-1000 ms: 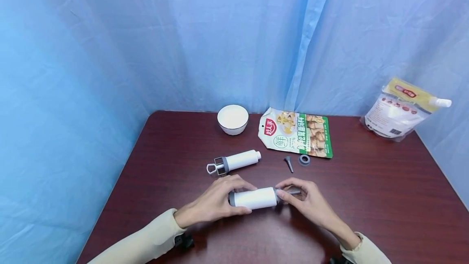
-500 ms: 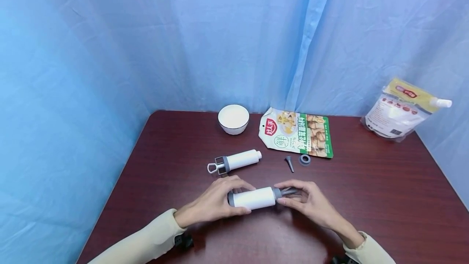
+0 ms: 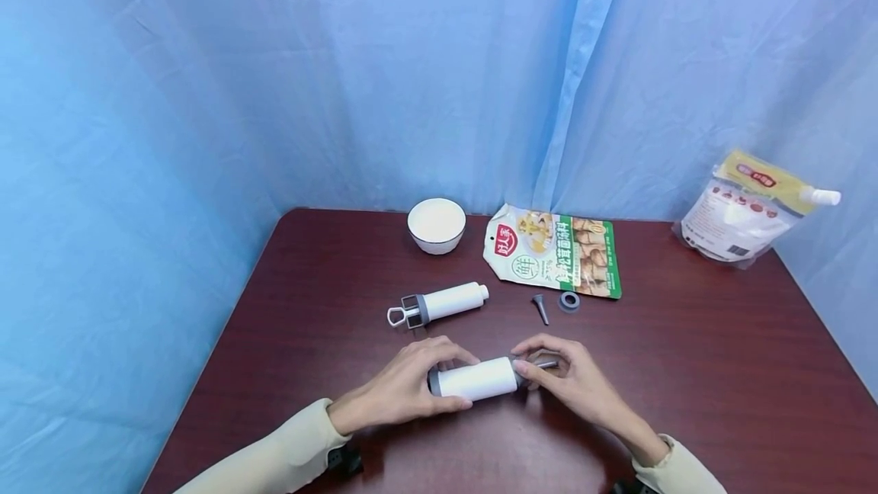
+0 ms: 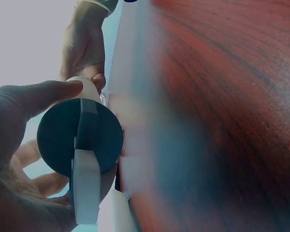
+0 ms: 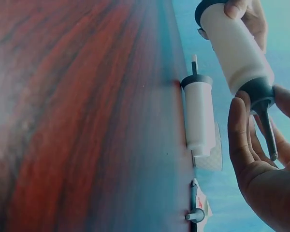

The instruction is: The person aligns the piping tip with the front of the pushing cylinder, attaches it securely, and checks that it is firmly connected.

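A white food syringe (image 3: pixel 478 379) with grey ends lies sideways between the hands, over the near middle of the table. My left hand (image 3: pixel 410 383) grips its left end, thumb and fingers on opposite sides. At the other end my right hand (image 3: pixel 569 376) pinches the grey collar (image 5: pixel 256 92), from which a tapered grey nozzle (image 5: pixel 267 130) sticks out. The left wrist view looks onto the dark round end cap (image 4: pixel 55 130) with its flat handle (image 4: pixel 87 183). Behind the hands lies a second white syringe (image 3: pixel 454 300) with a pull ring.
Beyond the hands lie a loose grey nozzle (image 3: pixel 541 309) and a grey ring (image 3: pixel 569 302). At the back stand a white bowl (image 3: pixel 437 227) and a flat seasoning packet (image 3: pixel 552 251). A spouted pouch (image 3: pixel 737 216) stands at the far right. Blue curtains (image 3: pixel 411 75) surround the table (image 3: pixel 686 341).
My right fingers drew back from the collar half a second ago, baring it, and now cover it again. My left hand keeps its grip. The other things stay in place.
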